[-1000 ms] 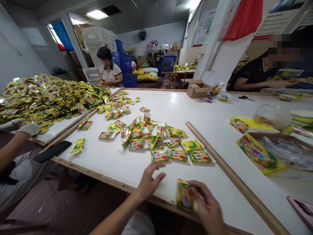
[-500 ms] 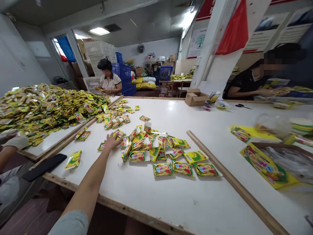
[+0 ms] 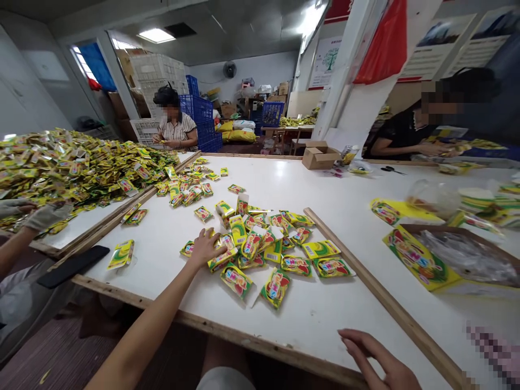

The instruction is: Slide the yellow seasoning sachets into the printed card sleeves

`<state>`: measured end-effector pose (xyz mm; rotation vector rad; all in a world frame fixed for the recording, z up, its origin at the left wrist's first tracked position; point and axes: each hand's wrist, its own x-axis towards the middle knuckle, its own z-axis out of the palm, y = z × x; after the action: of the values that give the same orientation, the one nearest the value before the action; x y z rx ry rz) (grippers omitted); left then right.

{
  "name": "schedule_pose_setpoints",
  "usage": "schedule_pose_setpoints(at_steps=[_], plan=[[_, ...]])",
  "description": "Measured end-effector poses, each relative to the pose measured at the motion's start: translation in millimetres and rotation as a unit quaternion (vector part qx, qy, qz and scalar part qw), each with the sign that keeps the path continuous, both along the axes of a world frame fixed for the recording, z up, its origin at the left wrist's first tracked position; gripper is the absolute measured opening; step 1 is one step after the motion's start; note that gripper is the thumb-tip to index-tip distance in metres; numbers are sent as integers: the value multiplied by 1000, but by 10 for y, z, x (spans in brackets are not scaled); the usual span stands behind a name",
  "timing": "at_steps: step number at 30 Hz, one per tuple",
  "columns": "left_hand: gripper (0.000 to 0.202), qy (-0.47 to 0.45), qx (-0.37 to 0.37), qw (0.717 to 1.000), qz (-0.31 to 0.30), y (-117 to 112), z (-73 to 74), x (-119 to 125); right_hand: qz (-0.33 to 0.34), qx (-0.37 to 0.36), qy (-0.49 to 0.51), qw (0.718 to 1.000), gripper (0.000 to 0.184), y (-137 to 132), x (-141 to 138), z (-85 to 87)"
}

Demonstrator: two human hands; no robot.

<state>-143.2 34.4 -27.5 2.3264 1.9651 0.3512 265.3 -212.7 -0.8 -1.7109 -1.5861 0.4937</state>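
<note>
Packs (image 3: 252, 244) lie in a loose pile mid-table (image 3: 292, 325). At the pile's nine o'clock, the left hand (image 3: 206, 250) touches some, grip spread. Toward four o'clock, apart from the pile, the right hand (image 3: 384, 360) has its grip loosely parted, nothing visible in it. A strip (image 3: 377, 291) and display box (image 3: 418, 262) sit around three o'clock, a bigger heap (image 3: 81, 170) at ten.

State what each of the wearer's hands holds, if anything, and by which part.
Right hand: nothing visible. Left hand: touching packets on their left side; whether it grips any cannot be told.
</note>
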Motion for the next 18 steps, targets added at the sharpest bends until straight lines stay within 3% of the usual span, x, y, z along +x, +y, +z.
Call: schedule_pose_setpoints(at_steps=[4, 8, 13, 18], plan=[[60, -14, 18, 1000, -19, -276, -23, 255, 12, 22, 23, 999, 29, 115, -453, 39], [56, -103, 53, 992, -46, -456, 33, 324, 48, 22, 53, 997, 27, 183, -779, -34], [33, -207, 80, 972, -71, -751, 253, 323, 51, 24, 71, 996, 25, 423, -893, -173], [23, -290, 92, 945, -117, -1329, 399, 596, 27, 61, 36, 997, 28, 865, -914, -310]])
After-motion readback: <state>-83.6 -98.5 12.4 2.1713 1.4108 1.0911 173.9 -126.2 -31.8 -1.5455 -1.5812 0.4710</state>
